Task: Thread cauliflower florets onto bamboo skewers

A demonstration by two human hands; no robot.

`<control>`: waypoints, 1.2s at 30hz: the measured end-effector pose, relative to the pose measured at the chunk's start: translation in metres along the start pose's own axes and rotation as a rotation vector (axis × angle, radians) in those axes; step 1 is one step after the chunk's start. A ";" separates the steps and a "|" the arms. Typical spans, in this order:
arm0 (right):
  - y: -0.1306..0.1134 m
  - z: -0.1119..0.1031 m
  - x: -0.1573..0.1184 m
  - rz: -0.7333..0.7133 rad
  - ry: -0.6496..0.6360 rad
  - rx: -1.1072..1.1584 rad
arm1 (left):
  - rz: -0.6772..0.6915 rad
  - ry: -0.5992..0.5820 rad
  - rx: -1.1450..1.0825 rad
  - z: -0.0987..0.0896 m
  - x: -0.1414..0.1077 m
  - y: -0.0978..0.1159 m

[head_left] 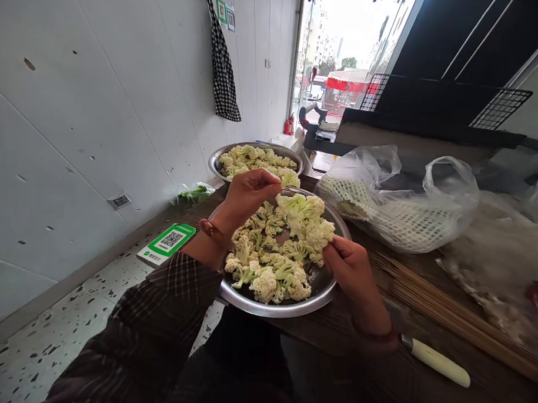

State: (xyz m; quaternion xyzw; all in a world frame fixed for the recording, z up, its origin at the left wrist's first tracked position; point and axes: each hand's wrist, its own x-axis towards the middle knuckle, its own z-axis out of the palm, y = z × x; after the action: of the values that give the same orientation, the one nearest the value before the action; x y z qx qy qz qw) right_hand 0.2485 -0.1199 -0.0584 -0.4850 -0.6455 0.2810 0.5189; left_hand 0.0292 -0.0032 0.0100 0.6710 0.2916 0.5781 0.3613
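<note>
- The left arm comes from the lower left of the frame in a dark checked sleeve, and the left hand [246,202] is raised at the centre, palm side turned to the right.
- Its thumb and first finger are closed in a pinch on a small floret [290,179].
- The right arm comes from the lower right, and the right hand [352,269] points up and to the left.
- Its thumb and fingers are bent, gripping the right edge of a large cauliflower piece [307,217]; how the hidden fingers lie, I cannot tell.
- This piece is held over the front bowl [278,310], in the centre of the frame, where many cauliflower pieces [264,283] are lying.
- Behind it, at upper centre, the back bowl [214,163] also contains cauliflower.
- At centre left, a green payment card [169,242] lies near the front bowl, and a bag of green leaves [194,194] is near the wall.
- At right, a clear plastic bag [405,212] stands behind the thin wooden sticks [437,295].
- At lower right, a pale handle [440,363] lies just beside the right wrist.
</note>
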 end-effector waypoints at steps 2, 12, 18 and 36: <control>0.000 0.000 0.000 -0.008 0.006 -0.004 | 0.010 -0.015 0.024 0.000 0.000 0.001; 0.003 -0.001 -0.001 0.027 -0.008 -0.010 | -0.100 -0.133 -0.004 0.007 -0.007 0.008; 0.001 0.000 -0.001 0.014 0.001 0.034 | -0.253 -0.068 -0.240 0.007 -0.006 0.001; 0.001 0.002 0.001 -0.002 -0.046 -0.044 | -0.423 -0.219 -0.365 0.009 -0.011 -0.003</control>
State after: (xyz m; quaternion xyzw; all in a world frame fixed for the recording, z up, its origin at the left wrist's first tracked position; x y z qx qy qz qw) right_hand 0.2471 -0.1187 -0.0594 -0.4889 -0.6637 0.2772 0.4936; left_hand 0.0359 -0.0119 0.0007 0.5776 0.2756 0.4571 0.6176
